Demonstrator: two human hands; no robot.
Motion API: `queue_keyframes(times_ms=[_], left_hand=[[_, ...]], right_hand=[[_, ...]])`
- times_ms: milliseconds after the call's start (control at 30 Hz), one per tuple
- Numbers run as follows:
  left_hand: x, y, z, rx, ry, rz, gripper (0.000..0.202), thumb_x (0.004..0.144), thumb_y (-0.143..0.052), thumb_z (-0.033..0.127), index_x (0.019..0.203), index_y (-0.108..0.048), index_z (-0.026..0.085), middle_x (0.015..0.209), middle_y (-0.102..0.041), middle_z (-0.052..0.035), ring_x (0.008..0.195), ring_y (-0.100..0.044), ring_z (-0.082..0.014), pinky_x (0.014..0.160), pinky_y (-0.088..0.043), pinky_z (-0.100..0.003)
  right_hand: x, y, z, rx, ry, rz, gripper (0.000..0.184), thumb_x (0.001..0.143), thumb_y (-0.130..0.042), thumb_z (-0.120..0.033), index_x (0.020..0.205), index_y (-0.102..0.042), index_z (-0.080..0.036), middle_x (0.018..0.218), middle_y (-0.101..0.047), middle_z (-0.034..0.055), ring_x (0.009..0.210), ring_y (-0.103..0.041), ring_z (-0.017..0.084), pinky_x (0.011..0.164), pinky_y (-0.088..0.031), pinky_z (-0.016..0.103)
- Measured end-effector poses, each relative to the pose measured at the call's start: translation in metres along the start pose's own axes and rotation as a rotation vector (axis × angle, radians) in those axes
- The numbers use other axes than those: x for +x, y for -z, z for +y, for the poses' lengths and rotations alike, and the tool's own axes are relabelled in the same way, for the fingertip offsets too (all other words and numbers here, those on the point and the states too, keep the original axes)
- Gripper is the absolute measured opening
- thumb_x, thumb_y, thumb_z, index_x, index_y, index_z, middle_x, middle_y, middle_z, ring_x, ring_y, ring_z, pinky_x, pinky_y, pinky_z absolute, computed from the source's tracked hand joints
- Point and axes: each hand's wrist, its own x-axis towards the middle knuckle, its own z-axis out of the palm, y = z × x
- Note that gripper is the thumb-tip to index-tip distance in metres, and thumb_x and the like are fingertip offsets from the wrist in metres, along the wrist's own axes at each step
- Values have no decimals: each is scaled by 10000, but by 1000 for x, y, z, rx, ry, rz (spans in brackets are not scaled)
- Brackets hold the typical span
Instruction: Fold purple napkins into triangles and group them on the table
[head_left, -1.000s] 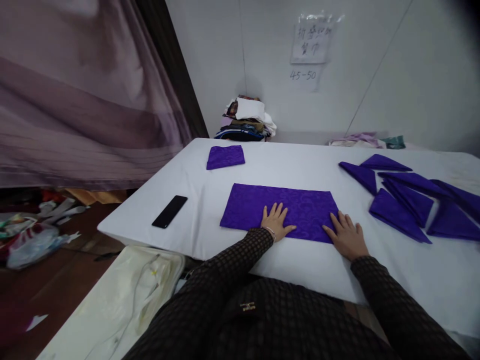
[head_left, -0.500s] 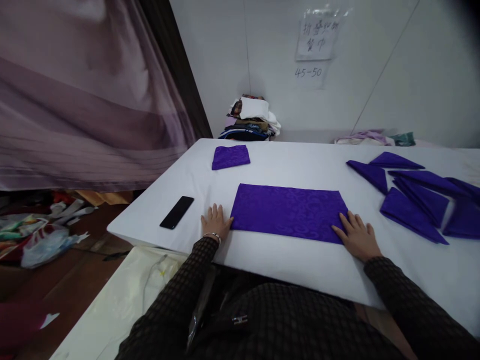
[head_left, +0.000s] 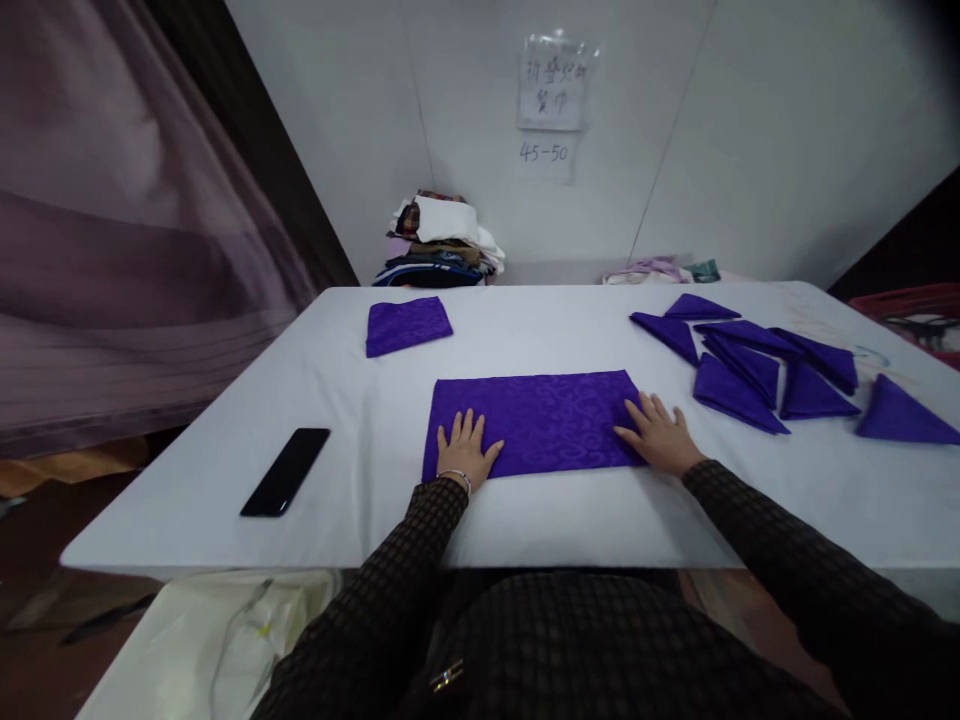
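Observation:
A purple patterned napkin [head_left: 551, 425], folded into a long rectangle, lies flat on the white table in front of me. My left hand [head_left: 466, 448] rests on its left part, fingers spread, palm down. At the right end, my right hand [head_left: 660, 432] lies flat with its fingertips over the napkin's edge. Neither hand grips the cloth. Farther back on the left lies a smaller folded purple cloth [head_left: 409, 325]. Several purple napkins folded into triangles [head_left: 739, 385] are spread at the right, some overlapping.
A black phone [head_left: 286, 472] lies on the white table [head_left: 225, 530] at the left. Behind the table stands a stack of folded clothes [head_left: 441, 245] by the wall, which bears a handwritten paper sign [head_left: 553, 95]. A pale covered surface [head_left: 187, 640] is below at front left.
My view has turned to the right. My left hand has moved from beside the napkin's left edge onto the cloth. My right hand stays at the right end.

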Motion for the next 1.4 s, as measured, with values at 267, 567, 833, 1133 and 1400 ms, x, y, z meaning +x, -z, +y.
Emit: queue_keyframes(times_ms=[267,567,833,1133,1400], left_hand=[[2,2,0,60,6,-4,698,892,-203,607,1451,-299,201,1542,-208,-69,1424,-133,-278,1116,-137,-572],[2,6,0,105,15,-42,695,893,-217,600,1461,-274,203,1547,-188,-50,1427,-120,-270,1123,-145,-552],[3,9,-2,122,29,-85,673,899,-258,565,1468,-251,205,1552,-163,-52,1430,-103,-267,1124,-135,-545],[65,48,36,-19,-80,-117,754,863,-234,680,1442,-306,203,1551,-173,-90,1428,-113,-281,1111,-102,-580],[117,11,39,-88,-42,-66,788,872,-166,678,1459,-270,163,1551,-172,-70,1431,-102,-251,1137,-71,-514]], right_hand=[[70,22,-179,285,570,-18,770,893,-272,-650,1458,-274,-127,1535,-203,143,1415,-131,285,1116,-94,531],[120,-16,-93,219,420,-34,704,920,-256,-607,1452,-293,-147,1531,-231,121,1411,-160,252,1124,-92,486],[120,-23,36,146,-14,-48,716,921,-153,-616,1464,-260,-160,1545,-194,100,1416,-134,251,1116,-114,507],[119,-34,39,115,8,12,694,919,-162,-602,1447,-297,-173,1533,-240,102,1404,-180,261,1099,-173,525],[119,-40,44,100,42,50,705,913,-165,-604,1419,-342,-146,1521,-268,112,1390,-219,277,1083,-209,555]])
